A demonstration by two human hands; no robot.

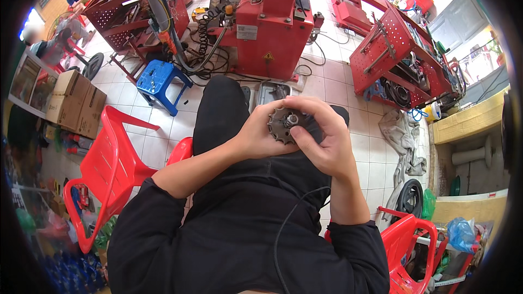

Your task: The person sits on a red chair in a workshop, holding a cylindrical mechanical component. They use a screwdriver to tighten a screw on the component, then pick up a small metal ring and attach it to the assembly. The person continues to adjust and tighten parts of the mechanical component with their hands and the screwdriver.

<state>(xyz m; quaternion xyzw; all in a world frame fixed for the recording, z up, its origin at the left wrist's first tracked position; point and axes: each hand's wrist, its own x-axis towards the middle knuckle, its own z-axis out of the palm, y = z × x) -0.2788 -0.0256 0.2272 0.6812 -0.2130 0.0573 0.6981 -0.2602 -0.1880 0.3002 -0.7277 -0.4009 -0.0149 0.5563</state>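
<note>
Above my lap, both hands hold a dark metal toothed wheel [278,126] with a short shiny shaft standing up from its centre. My left hand [251,137] is closed around its left side and underside. From the right, my right hand [329,140] curls over it, thumb pressed beside the shaft and fingers across the far rim. Those fingers hide the wheel's right part. On the floor just beyond my hands, a grey metal tray [263,97] holds a dark part, partly covered by my hands.
A red machine [271,43] stands ahead, with cables on the tiles around it. A blue stool [158,79] and a red chair [111,152] are to the left. Red tool carts [376,49] stand right. Another red chair [406,239] is near right. People sit far left.
</note>
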